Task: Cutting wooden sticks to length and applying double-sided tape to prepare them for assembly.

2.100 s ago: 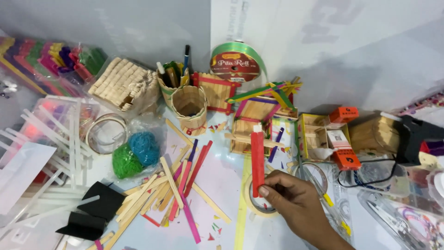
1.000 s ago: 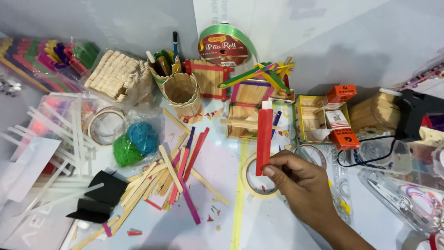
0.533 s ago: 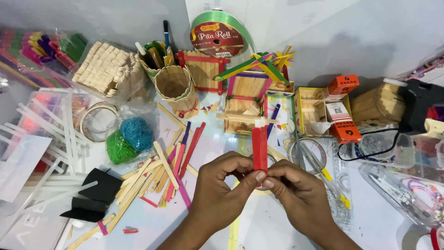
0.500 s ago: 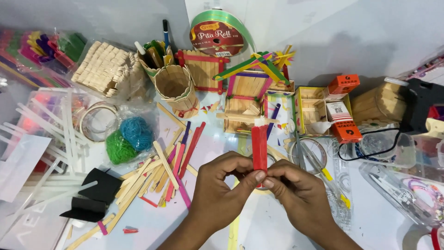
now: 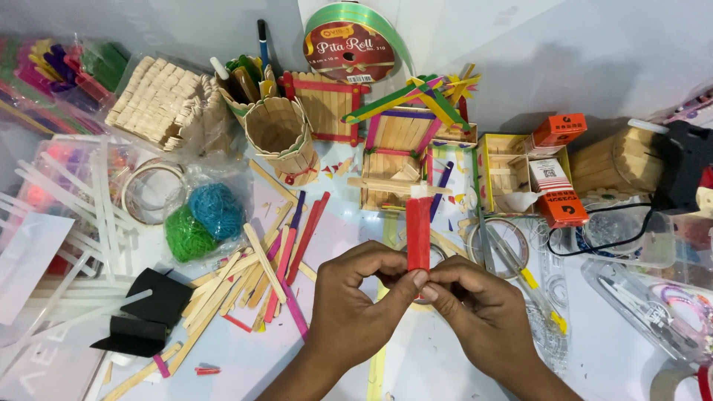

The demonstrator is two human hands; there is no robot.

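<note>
Both hands pinch the lower end of a bundle of red craft sticks (image 5: pixel 418 230), held upright over the table with a pale stick tip showing at its top. My left hand (image 5: pixel 356 304) grips it from the left with thumb and forefinger. My right hand (image 5: pixel 475 312) grips it from the right. Under the hands lies a roll of masking tape (image 5: pixel 438 256), mostly hidden. Just beyond the sticks stands a small stick house (image 5: pixel 397 160) with a coloured roof.
A loose pile of plain and coloured sticks (image 5: pixel 260 282) lies to the left. A stick cup (image 5: pixel 284 137), green ribbon roll (image 5: pixel 356 44), bagged green and blue rubber bands (image 5: pixel 200 219), glue sticks (image 5: pixel 82 200), orange boxes (image 5: pixel 561 171) and a black glue gun (image 5: pixel 687 174) crowd the table.
My left hand came in and took hold of the red sticks beside my right hand. The sticks moved slightly nearer and stayed upright.
</note>
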